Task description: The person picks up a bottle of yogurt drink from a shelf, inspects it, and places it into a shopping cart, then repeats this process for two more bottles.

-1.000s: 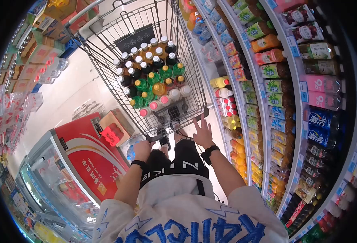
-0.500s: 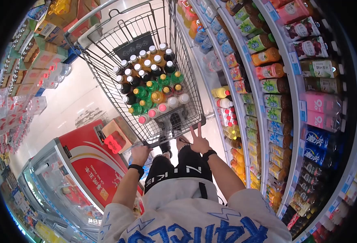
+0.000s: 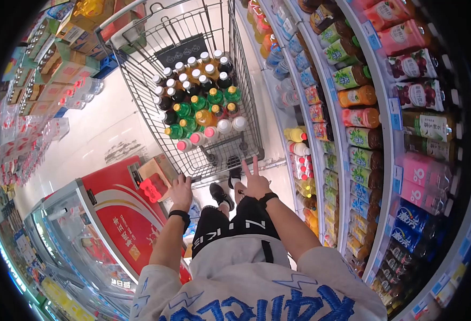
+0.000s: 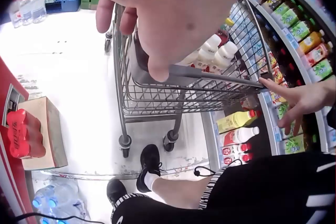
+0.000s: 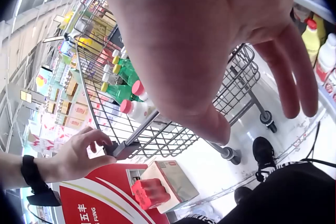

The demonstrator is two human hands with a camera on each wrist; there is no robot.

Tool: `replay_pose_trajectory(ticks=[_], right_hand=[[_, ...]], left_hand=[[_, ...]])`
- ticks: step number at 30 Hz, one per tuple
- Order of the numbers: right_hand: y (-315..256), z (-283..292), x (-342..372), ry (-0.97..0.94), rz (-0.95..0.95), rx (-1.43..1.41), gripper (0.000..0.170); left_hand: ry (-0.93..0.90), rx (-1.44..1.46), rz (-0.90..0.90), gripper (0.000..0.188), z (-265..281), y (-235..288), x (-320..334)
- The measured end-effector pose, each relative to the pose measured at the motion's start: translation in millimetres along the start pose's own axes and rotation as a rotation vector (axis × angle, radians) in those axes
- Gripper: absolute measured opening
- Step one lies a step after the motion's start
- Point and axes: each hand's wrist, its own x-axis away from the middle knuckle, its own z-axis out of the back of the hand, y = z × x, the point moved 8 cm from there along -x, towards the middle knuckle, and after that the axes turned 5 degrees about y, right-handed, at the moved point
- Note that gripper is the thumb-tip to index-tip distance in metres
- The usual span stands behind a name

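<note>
A wire shopping cart [image 4: 184, 70] stands just in front of me. Inside it are many upright bottles: dark ones with white caps [image 3: 207, 82], green ones with yellow caps [image 3: 215, 97] and white ones with pink caps [image 3: 197, 138]. My left hand [image 3: 181, 195] rests at the cart's near left corner, fingers stretched forward; the right wrist view shows its fingertips against the dark corner piece [image 5: 125, 149]. At the near right corner, my right hand [image 3: 257, 185] has its fingers spread, the index fingertip touching that corner in the left wrist view.
Drink shelves [image 3: 344, 134] run along the right side. On the left stands a red and glass freezer [image 3: 115, 214], beside a carton [image 4: 44, 129] and a red bottle pack [image 4: 25, 133]. Large water bottles [image 4: 60, 200] lie by the feet. Stacked cartons [image 3: 48, 64] stand farther left.
The cart has moved a little forward, away from my legs, and more floor shows behind it. My left hand's fingers have straightened from a curl. The right hand stays spread near its corner.
</note>
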Motion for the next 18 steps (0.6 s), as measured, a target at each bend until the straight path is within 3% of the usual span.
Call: replay_pose_trajectory(ticks=[3, 6, 7, 9, 13, 15, 18], right_hand=[[-7.0, 12.0, -7.6, 0.009, 0.016, -0.021, 0.105], [-15.9, 29.8, -13.0, 0.009, 0.027, -0.033, 0.111], [-16.2, 35.4, -15.7, 0.003, 0.018, -0.055, 0.112], [-12.8, 42.2, -21.0, 0.006, 0.008, -0.083, 0.114], [-0.2, 42.1, -42.2, -0.002, 0.016, -0.139, 0.114], [1.3, 46.6, -42.4, -0.021, -0.028, -0.146, 0.109], [-6.6, 48.5, -47.1, 0.007, -0.103, -0.214, 0.113]], left_hand=[[-0.013, 0.117, 0.094, 0.022, 1.3, 13.6, -6.2], [-0.053, 0.181, 0.191, 0.055, 5.2, 22.8, -5.3], [-0.044, 0.179, 0.191, 0.055, 6.8, 26.1, -7.6], [-0.153, 0.248, 0.247, 0.077, 0.4, 28.3, -6.1], [-0.119, 0.412, 0.219, 0.089, -23.9, 17.7, -13.3], [-0.251, 0.474, 0.216, 0.095, -39.9, 13.4, -17.5], [-0.300, 0.441, 0.146, 0.098, -45.9, 12.2, -21.8]])
